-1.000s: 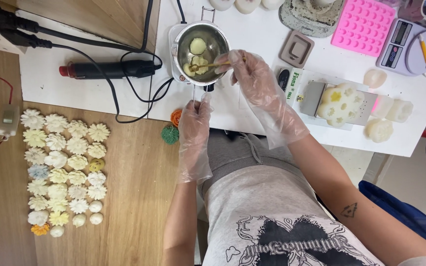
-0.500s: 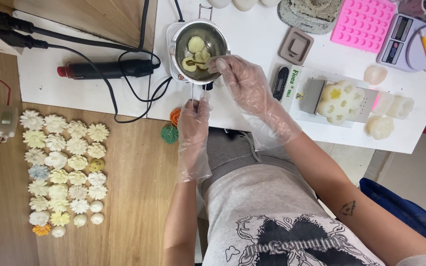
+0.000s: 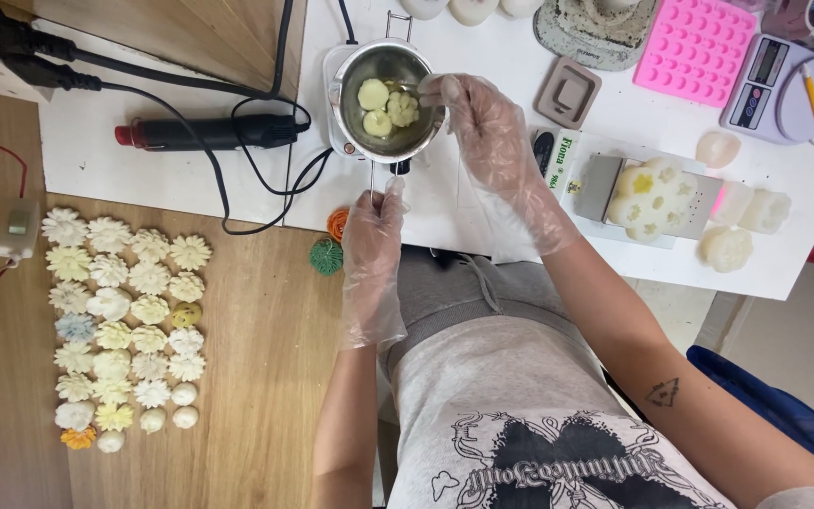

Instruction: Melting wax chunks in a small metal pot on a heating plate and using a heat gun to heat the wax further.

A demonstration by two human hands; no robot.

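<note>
A gloved left hand (image 3: 374, 221) pinches the thin handle of a small steel melting pot (image 3: 388, 90) standing just beyond it on the white worktop (image 3: 482, 57). The gloved right hand (image 3: 482, 127) rests at the pot's right rim, fingers pinched together; three pale wax pieces (image 3: 383, 104) lie inside.

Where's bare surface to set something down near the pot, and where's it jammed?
Free: white tabletop between metal pot and grey square mould; wood between flower rows and left hand. Crowded: right side around pink mould, scale; cables left of pot.
</note>
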